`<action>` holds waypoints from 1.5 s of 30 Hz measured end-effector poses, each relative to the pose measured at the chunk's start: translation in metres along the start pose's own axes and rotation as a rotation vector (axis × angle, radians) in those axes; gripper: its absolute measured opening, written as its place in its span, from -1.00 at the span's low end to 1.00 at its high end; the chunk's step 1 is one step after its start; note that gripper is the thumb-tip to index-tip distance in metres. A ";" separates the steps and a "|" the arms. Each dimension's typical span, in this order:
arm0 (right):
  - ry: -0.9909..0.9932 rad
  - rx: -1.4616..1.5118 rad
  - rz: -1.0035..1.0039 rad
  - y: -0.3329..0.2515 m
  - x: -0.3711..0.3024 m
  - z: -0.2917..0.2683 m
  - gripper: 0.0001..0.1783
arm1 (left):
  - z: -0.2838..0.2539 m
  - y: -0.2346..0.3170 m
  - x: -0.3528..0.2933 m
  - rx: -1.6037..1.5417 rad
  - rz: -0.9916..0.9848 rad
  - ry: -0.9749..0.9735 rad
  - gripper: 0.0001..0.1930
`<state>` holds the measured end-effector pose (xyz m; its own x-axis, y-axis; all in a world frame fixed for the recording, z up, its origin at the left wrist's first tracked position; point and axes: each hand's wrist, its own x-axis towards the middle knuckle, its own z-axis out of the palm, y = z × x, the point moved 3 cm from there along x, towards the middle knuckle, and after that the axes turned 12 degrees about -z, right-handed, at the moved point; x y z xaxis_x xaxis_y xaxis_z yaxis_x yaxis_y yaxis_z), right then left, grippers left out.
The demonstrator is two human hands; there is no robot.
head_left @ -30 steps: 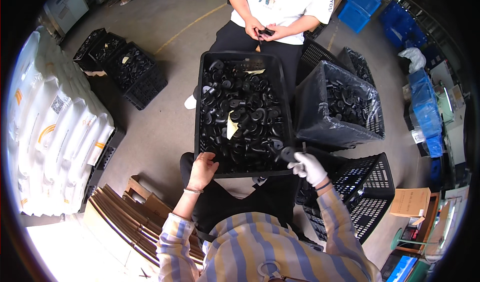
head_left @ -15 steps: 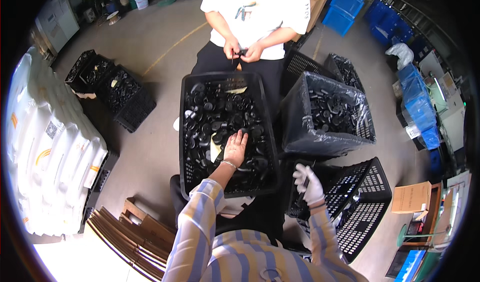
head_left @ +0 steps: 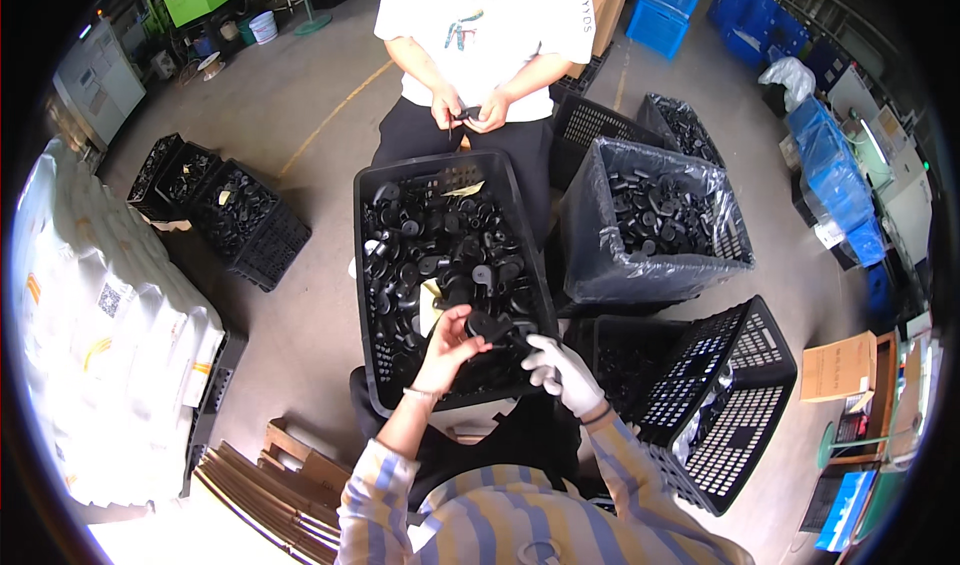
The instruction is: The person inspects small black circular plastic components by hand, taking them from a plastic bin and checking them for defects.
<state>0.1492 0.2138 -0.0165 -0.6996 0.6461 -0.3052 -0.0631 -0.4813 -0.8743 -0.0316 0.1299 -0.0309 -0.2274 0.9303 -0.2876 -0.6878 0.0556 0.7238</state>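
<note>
In my bare left hand (head_left: 445,353) is a black plastic part (head_left: 484,326) with a round, disc-like head, pinched between thumb and fingers above the near end of a large black crate (head_left: 455,174). Many similar black parts (head_left: 400,227) fill that crate, with pale paper pieces among them. My right hand (head_left: 563,373), in a white glove, is beside the crate's near right corner, close to the held part. Its fingers are curled; what they hold, if anything, I cannot make out.
A person (head_left: 480,55) sits opposite, handling a small black part. To the right stand a plastic-lined bin (head_left: 640,280) of black parts and a tilted black crate (head_left: 745,430). White sacks (head_left: 120,345) are stacked at left; flattened cardboard (head_left: 262,505) lies near.
My left hand has come out of the pile toward me with a black part in its grip. The gloved right hand has moved left toward it.
</note>
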 end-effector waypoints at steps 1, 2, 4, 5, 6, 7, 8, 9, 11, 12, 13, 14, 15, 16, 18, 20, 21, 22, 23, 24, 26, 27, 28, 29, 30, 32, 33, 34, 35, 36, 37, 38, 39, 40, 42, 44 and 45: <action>-0.076 -0.014 -0.003 -0.003 0.006 0.016 -0.55 | 0.007 0.004 -0.017 0.013 0.020 -0.056 -0.48; -0.134 0.043 0.019 -0.005 0.009 0.033 -0.60 | 0.010 0.004 -0.030 0.025 0.039 -0.112 -0.49; -0.228 -0.039 -0.043 -0.012 0.010 0.062 -0.66 | 0.007 0.003 -0.052 0.059 0.099 -0.099 -0.55; -0.198 -0.057 -0.089 -0.017 0.007 0.072 -0.71 | 0.008 0.006 -0.060 0.042 0.130 -0.036 -0.56; -0.217 -0.101 -0.122 -0.021 0.006 0.078 -0.73 | 0.009 0.008 -0.067 0.024 0.165 0.029 -0.57; -0.222 -0.152 -0.149 -0.025 0.004 0.083 -0.74 | 0.006 0.008 -0.071 0.054 0.221 0.109 -0.60; -0.228 -0.205 -0.178 -0.027 0.001 0.088 -0.75 | 0.008 0.010 -0.076 0.043 0.275 0.135 -0.63; -0.240 -0.211 -0.172 -0.025 0.000 0.090 -0.75 | 0.009 0.009 -0.081 0.048 0.266 0.138 -0.66; -0.238 -0.256 -0.167 -0.025 -0.004 0.090 -0.77 | 0.008 0.006 -0.087 0.028 0.203 0.136 -0.71; -0.247 -0.264 -0.163 -0.025 -0.005 0.092 -0.77 | 0.009 0.005 -0.089 0.003 0.146 0.131 -0.73; -0.234 -0.258 -0.150 -0.027 -0.008 0.094 -0.78 | 0.012 0.006 -0.091 -0.044 0.145 0.138 -0.77; -0.220 -0.252 -0.138 -0.029 -0.010 0.095 -0.78 | 0.014 0.009 -0.093 -0.051 0.152 0.139 -0.77; -0.217 -0.233 -0.107 -0.031 -0.012 0.096 -0.78 | 0.017 0.011 -0.095 -0.050 0.167 0.143 -0.79; -0.220 -0.242 -0.106 -0.031 -0.013 0.096 -0.78 | 0.019 0.013 -0.096 -0.048 0.181 0.146 -0.81; -0.207 -0.152 -0.048 -0.030 -0.015 0.094 -0.77 | 0.022 0.014 -0.098 -0.069 0.164 0.148 -0.83; -0.206 -0.153 -0.042 -0.030 -0.016 0.093 -0.77 | 0.023 0.013 -0.099 -0.087 0.146 0.150 -0.85; -0.205 -0.148 -0.036 -0.030 -0.016 0.093 -0.78 | 0.022 0.013 -0.100 -0.098 0.120 0.142 -0.85; -0.208 -0.149 -0.036 -0.032 -0.016 0.094 -0.78 | 0.022 0.012 -0.100 -0.108 0.094 0.134 -0.86; -0.204 -0.206 -0.053 -0.034 -0.017 0.094 -0.79 | 0.022 0.011 -0.100 -0.108 0.097 0.135 -0.86; -0.197 -0.261 -0.070 -0.036 -0.016 0.094 -0.80 | 0.022 0.013 -0.100 -0.056 0.162 0.204 -0.85; -0.225 -0.343 -0.105 -0.043 -0.012 0.091 -0.80 | 0.021 0.017 -0.101 -0.002 0.226 0.272 -0.84; -0.288 -0.392 -0.119 -0.049 -0.011 0.090 -0.81 | 0.020 0.022 -0.102 -0.013 0.180 0.246 -0.80; -0.354 -0.463 -0.112 -0.054 -0.010 0.090 -0.82 | 0.019 0.026 -0.102 -0.025 0.132 0.219 -0.75; -0.418 -0.531 -0.090 -0.059 -0.008 0.093 -0.83 | 0.019 0.027 -0.101 -0.028 0.006 0.140 -0.70; -0.488 -0.597 -0.069 -0.063 -0.007 0.096 -0.83 | 0.016 0.024 -0.101 -0.015 -0.104 0.010 -0.63; -0.545 -0.627 -0.037 -0.067 -0.005 0.103 -0.84 | 0.013 0.012 -0.100 -0.069 -0.294 -0.158 -0.58; -0.582 -0.681 -0.034 -0.071 -0.006 0.108 -0.83 | 0.016 0.011 -0.101 -0.112 -0.317 -0.259 -0.55; -0.619 -0.735 -0.031 -0.072 -0.007 0.110 -0.83 | 0.017 0.010 -0.101 -0.111 -0.323 -0.261 -0.55; -0.578 -0.716 -0.062 -0.069 -0.005 0.109 -0.81 | 0.020 0.009 -0.102 -0.217 -0.319 -0.305 -0.56; -0.559 -0.716 -0.250 -0.071 -0.006 0.111 -0.79 | 0.021 0.009 -0.104 -0.323 -0.311 -0.343 -0.57; -0.533 -0.766 -0.312 -0.074 -0.007 0.110 -0.82 | 0.020 0.008 -0.106 -0.407 -0.283 -0.403 -0.58; -0.508 -0.815 -0.374 -0.079 -0.008 0.110 -0.84 | 0.019 0.006 -0.107 -0.408 -0.282 -0.398 -0.58; -0.602 -1.047 -0.714 -0.068 -0.005 0.092 -0.88 | 0.022 0.007 -0.104 -0.454 -0.250 -0.385 -0.58; -0.606 -1.043 -0.713 -0.067 -0.008 0.088 -0.88 | 0.020 0.007 -0.105 -0.502 -0.211 -0.360 -0.58; -0.604 -1.315 -0.965 -0.071 -0.017 0.089 -0.89 | 0.016 0.006 -0.105 -0.520 -0.172 -0.380 -0.58; -0.582 -1.300 -0.837 -0.076 -0.025 0.090 -0.89 | 0.014 0.012 -0.105 -0.471 -0.066 -0.342 -0.57; -0.510 -1.321 -0.819 -0.083 -0.029 0.093 -0.89 | 0.013 0.013 -0.104 -0.517 -0.064 -0.371 -0.57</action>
<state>0.1086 0.1792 0.0999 -0.9536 0.0791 0.2904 -0.0842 0.8561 -0.5098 -0.0082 0.0387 0.0162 0.0156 0.9997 -0.0169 -0.9568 0.0198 0.2900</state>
